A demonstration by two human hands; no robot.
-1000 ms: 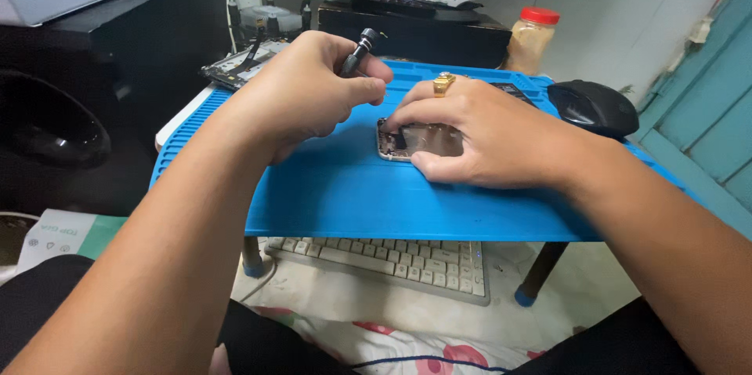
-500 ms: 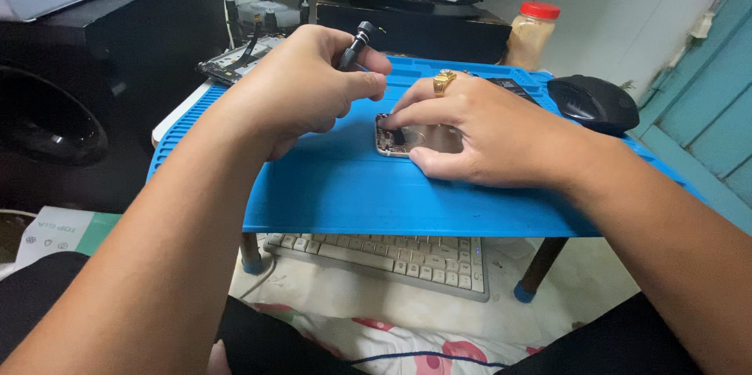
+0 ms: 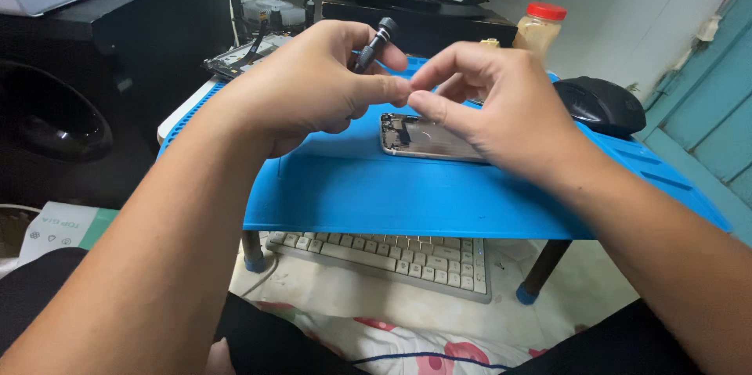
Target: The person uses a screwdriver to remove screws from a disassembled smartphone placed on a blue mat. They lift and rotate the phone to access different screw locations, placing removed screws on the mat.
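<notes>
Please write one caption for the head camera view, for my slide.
Left hand gripping a small black screwdriver meets right hand above an opened phone on a blue mat.

Home repair bench: blue work mat (image 3: 407, 195), opened phone (image 3: 427, 138), keyboard (image 3: 392, 254), mouse (image 3: 599, 105)

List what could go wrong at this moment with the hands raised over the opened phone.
Whatever the right hand pinches against the left hand's fingertips, too small to see, might drop into the opened phone or bounce off the blue silicone mat. The small black screwdriver, held loosely, could slip onto the phone.
</notes>
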